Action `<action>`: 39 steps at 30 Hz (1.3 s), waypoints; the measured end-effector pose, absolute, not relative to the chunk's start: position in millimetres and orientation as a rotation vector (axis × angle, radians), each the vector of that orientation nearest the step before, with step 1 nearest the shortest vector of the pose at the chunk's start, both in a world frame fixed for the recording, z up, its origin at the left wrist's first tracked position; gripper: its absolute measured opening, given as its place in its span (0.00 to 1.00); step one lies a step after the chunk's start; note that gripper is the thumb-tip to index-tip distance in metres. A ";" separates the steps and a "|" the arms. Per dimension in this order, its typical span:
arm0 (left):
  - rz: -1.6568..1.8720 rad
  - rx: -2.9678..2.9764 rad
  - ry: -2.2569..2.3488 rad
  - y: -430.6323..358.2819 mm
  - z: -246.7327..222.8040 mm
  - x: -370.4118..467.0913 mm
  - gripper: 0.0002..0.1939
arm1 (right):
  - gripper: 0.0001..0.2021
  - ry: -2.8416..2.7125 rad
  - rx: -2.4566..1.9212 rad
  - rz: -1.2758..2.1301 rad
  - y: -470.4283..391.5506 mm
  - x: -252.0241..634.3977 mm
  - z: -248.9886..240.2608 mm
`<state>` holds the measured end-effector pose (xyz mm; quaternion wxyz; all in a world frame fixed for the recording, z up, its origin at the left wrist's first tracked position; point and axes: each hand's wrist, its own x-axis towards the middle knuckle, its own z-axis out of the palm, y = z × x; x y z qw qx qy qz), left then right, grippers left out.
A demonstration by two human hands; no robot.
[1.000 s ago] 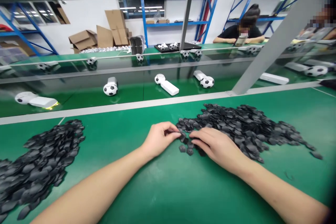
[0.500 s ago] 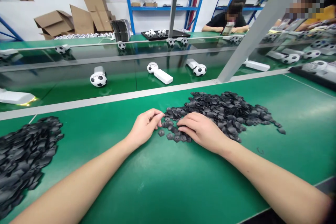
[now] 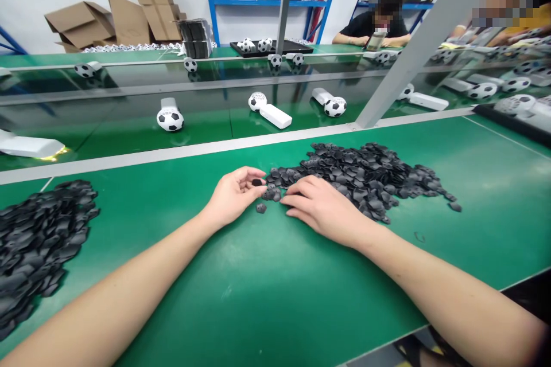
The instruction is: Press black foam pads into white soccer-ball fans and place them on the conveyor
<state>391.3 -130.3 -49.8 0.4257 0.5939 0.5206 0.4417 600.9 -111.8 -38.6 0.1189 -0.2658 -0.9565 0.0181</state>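
Small black five-sided pieces lie in a loose pile [image 3: 357, 172] on the green work surface. At the pile's left end, my left hand [image 3: 235, 195] is closed, with a black pentagon piece [image 3: 257, 182] between thumb and fingers. My right hand [image 3: 322, 206] rests at the front of the pile, palm down, its fingers apart and tips beside a few pieces. Its fingers and palm hide part of the pile, and nothing shows in its grip. One loose piece [image 3: 260, 208] lies just below my left fingertips.
A second heap of black pieces [image 3: 43, 241] lies at far left. Beyond the pale rail [image 3: 193, 149], football-patterned items with white handles [image 3: 275, 116] sit on a dark green belt. A slanted grey post [image 3: 400, 51] rises behind the pile. Two co-workers [image 3: 379, 23] sit across.
My right hand has moved slightly left, and the pieces at its fingertips are bunched closer to my left hand. A piece now shows in my left hand. Items on the near belt have shifted right.
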 end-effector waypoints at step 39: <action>0.661 2.338 1.459 -136.0 -48.5 372.1 0.09 | 0.12 -2.773 -0.904 -0.240 -95.6 585.6 -35.8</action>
